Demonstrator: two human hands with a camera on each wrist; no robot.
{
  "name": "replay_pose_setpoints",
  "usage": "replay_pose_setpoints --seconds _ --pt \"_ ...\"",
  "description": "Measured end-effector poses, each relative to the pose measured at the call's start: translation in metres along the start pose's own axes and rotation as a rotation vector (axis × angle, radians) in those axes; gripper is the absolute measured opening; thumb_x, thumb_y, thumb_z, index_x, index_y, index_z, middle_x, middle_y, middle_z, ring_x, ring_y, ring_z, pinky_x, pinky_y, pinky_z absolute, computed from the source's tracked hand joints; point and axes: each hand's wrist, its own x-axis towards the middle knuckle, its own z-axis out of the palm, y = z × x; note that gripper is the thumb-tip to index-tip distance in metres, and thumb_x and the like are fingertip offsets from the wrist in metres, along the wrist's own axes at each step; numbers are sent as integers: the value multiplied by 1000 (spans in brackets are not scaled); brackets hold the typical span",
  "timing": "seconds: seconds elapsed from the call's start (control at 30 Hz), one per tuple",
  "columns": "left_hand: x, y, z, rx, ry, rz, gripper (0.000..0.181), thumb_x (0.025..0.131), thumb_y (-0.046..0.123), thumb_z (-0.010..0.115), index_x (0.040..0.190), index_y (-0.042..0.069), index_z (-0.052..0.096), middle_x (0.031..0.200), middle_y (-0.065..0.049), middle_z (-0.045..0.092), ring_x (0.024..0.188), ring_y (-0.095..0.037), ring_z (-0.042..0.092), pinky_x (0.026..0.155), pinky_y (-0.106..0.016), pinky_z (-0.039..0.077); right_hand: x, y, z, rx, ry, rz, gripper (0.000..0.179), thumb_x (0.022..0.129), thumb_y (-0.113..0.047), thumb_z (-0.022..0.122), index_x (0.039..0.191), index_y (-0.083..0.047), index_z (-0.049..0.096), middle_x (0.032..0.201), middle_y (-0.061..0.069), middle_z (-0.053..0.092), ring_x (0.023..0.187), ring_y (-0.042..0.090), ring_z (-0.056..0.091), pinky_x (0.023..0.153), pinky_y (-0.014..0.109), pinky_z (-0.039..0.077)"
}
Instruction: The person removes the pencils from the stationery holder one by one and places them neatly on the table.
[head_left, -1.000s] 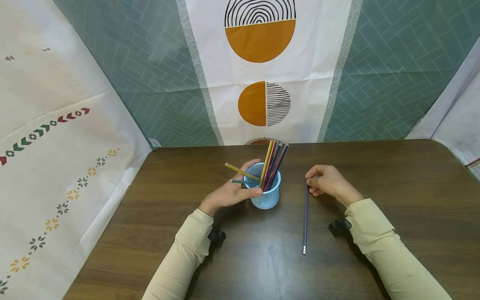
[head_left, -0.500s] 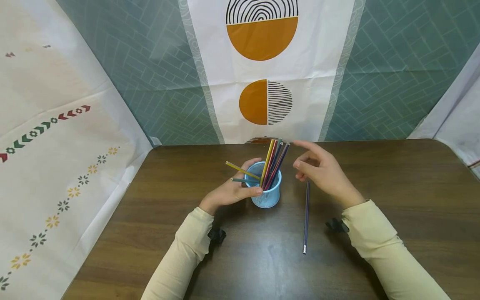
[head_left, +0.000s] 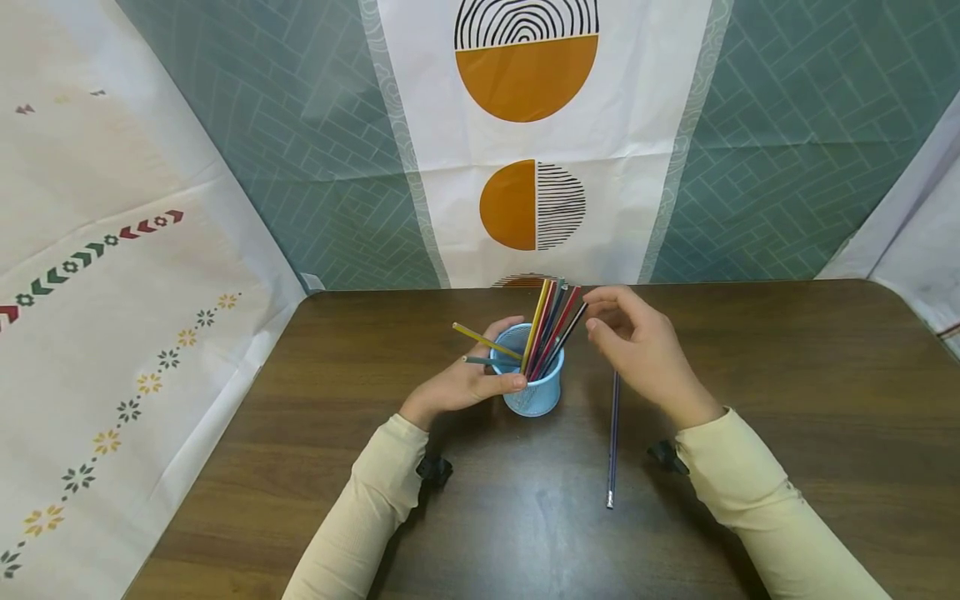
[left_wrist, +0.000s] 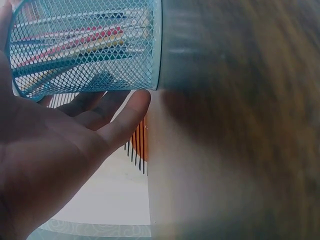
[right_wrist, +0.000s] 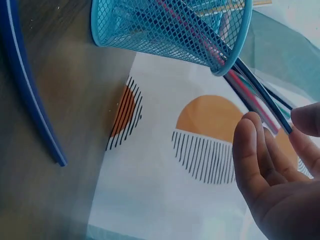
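My left hand (head_left: 467,386) is curled round a light-blue mesh pencil cup (head_left: 534,402), thumb on the near rim. Several coloured pencils lean inside; a yellow pencil (head_left: 483,340) and a teal pencil (head_left: 491,362) stick out to the left over this hand. To the cup's right, my right hand (head_left: 648,346) pinches the upper end of a dark pencil (right_wrist: 270,102), whose lower part is still in the cup. A purple-blue pencil (head_left: 612,442) with a silvery end lies on the table below the right hand; its upper end is partly hidden in the head view.
The brown wooden table (head_left: 337,350) ends at a patterned cloth (head_left: 360,208) along its back edge. Another white cloth (head_left: 195,358) with printed flowers hangs at the left. A black strap-mounted device (head_left: 433,469) sits at the left wrist, another (head_left: 666,457) at the right.
My right hand has let go of the purple-blue pencil on the table and moved up and left to the cup. One dark pencil now leans further right. The left hand stays put.
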Motion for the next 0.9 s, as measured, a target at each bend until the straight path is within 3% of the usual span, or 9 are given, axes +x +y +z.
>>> replay_pose_setpoints --seconds 0.2,0.43,0.77,0.9 --pt "1 0 1 7 3 -1 103 87 59 73 158 17 12 143 -10 45 126 -26 50 103 -41 45 -4 -8 5 -41 44 -55 15 97 -4 67 109 -5 58 102 6 71 86 19 62 73 24 48" --pt "1 -1 0 13 4 5 105 88 58 73 159 13 11 143 -12 45 125 -26 50 103 -42 45 -7 -11 7 -27 119 -103 16 94 -3 71 106 -4 60 91 5 73 76 14 63 72 19 48" --pt "1 0 0 29 1 3 108 86 61 72 158 11 9 144 -13 44 127 -27 48 103 -42 44 -4 -12 -2 187 192 -82 19 92 2 72 108 6 61 87 17 71 67 11 65 66 21 54" --pt "1 -1 -1 33 1 2 108 87 62 72 159 11 9 144 -13 43 127 -27 47 103 -43 44 -2 -10 -6 232 207 -59 19 93 4 70 108 7 60 88 15 72 66 12 66 66 23 55"
